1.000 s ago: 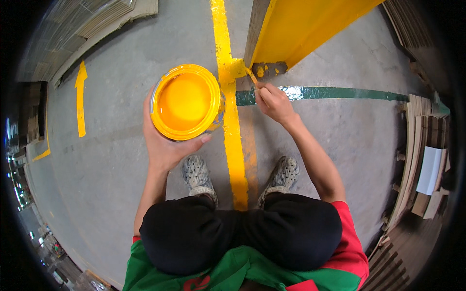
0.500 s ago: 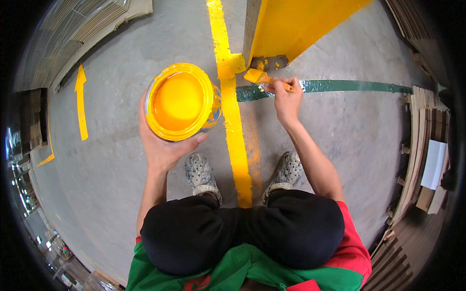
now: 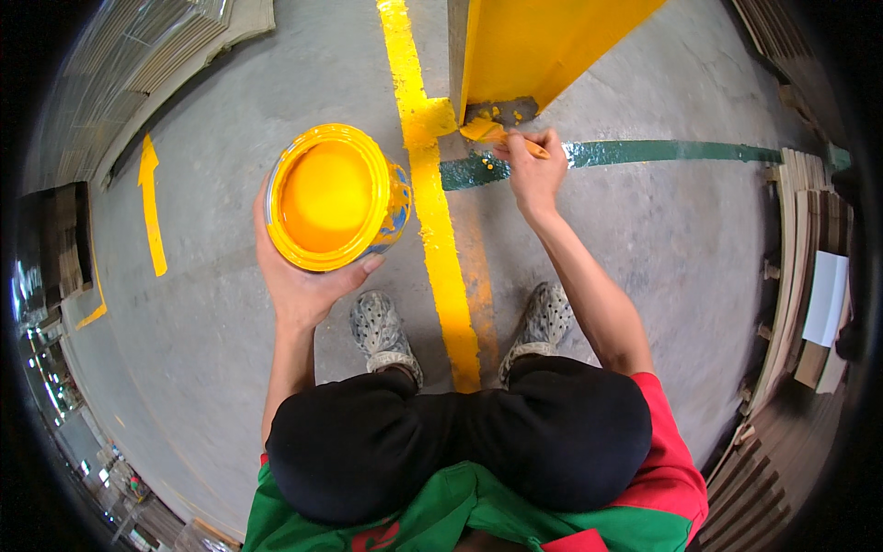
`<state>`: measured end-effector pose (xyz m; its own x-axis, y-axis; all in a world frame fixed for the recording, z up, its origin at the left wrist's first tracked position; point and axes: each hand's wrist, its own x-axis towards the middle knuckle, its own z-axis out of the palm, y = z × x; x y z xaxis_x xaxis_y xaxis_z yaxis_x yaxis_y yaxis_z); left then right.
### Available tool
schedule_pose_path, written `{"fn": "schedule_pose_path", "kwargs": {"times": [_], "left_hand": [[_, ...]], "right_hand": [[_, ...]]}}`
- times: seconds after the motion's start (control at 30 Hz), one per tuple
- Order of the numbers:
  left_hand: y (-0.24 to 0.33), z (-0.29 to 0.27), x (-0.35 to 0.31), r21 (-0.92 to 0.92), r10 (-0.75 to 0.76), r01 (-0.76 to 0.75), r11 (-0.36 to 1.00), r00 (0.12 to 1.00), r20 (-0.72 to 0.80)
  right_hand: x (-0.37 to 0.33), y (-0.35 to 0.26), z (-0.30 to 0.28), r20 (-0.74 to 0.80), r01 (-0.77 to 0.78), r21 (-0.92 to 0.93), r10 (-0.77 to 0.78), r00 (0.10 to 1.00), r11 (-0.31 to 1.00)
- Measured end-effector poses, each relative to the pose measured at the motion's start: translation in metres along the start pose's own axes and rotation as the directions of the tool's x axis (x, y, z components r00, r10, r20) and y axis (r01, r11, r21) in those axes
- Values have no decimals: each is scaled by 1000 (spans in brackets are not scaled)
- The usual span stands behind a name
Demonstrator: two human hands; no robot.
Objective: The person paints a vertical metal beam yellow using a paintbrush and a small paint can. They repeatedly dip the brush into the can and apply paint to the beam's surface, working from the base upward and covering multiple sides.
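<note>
Concrete floor [image 3: 230,340] bears green stripe [image 3: 662,152]. Left hand [image 3: 308,290] clasps paint can [image 3: 380,198]; right hand [image 3: 536,175] pinches paintbrush [image 3: 489,133], which could drip if overloaded.

Downward fisheye view from head height

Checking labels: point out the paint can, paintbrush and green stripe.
Paint can [image 3: 397,204], head view: outer wall, right of the rim.
Paintbrush [image 3: 482,131], head view: yellow-coated bristles.
Green stripe [image 3: 644,152], head view: middle stretch.
</note>
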<state>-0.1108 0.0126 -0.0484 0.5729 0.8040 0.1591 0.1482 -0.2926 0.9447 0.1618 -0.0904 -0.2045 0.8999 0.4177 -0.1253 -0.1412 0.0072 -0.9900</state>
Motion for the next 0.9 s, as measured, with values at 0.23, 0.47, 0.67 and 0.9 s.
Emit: {"fn": "schedule_pose_path", "kwargs": {"times": [0.23,0.47,0.67,0.9], "left_hand": [[2,-2,-1,-25,-18,18,1000,1000,-14],[-1,1,-1,-5,-57,57,998,998,-38],[-3,-6,-4,23,-53,53,998,998,-25],[-10,7,1,-102,-44,36,994,996,-78]], "right_hand": [[-3,-18,0,-13,26,135,-24,1000,990],[-5,-6,12,-2,114,-164,-116,993,980],[-1,-18,8,-82,102,81,-95,992,991],[-9,-25,8,-58,387,-306,-422,905,870]]}}
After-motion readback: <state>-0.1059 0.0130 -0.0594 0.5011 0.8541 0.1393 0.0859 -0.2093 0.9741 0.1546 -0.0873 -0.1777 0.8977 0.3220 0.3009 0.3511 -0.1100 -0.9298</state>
